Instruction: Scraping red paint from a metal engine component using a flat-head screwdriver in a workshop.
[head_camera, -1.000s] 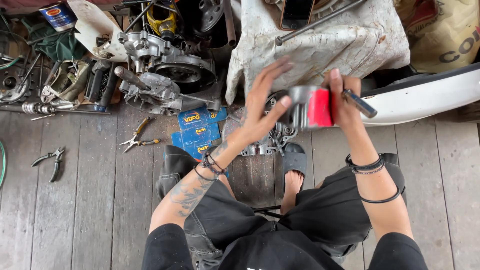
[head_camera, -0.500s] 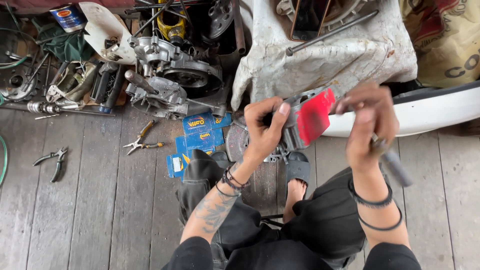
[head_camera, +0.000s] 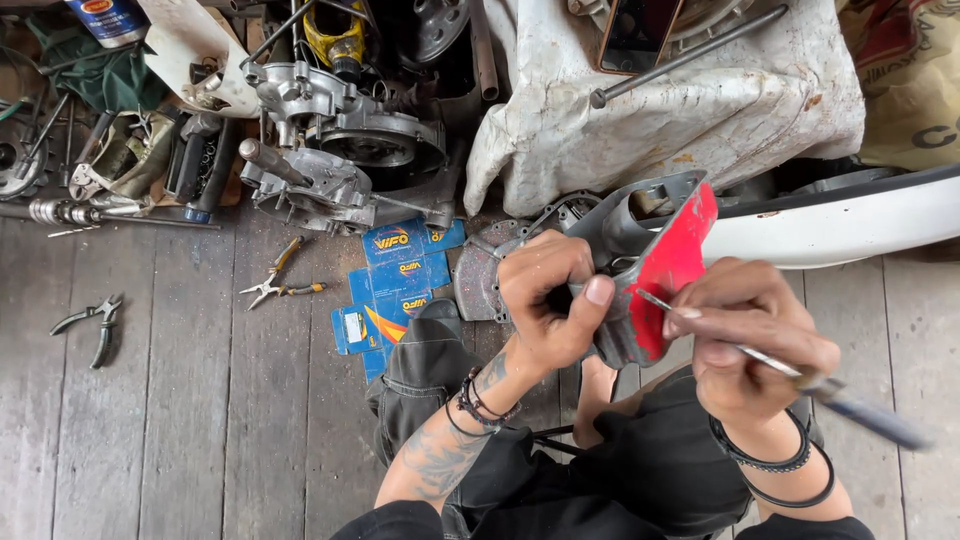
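Head view shows the left hand (head_camera: 545, 300) curled tight around a grey metal housing with a red painted face (head_camera: 655, 265), thumb pressed across its lower front, holding it up over the lap. Its grey body is scuffed, with a round opening near the top; the red panel is flat and tilts toward the right hand (head_camera: 750, 340). That hand's grip is pinched closed on a thin screwdriver (head_camera: 800, 375), whose metal tip touches the red face and whose blurred dark handle trails toward the lower right.

Just beyond the housing lie a round metal plate (head_camera: 478, 280) and blue cardboard boxes (head_camera: 395, 285) on the plank floor (head_camera: 180, 420). Pliers (head_camera: 280, 285) sit left of the boxes, and a second pair of pliers (head_camera: 92, 325) well apart. Engine casings (head_camera: 340, 150) crowd the upper left; a dirty white cloth (head_camera: 700, 110) and a white curved panel (head_camera: 850, 220) close in the top and right. Open boards stretch to the lower left.
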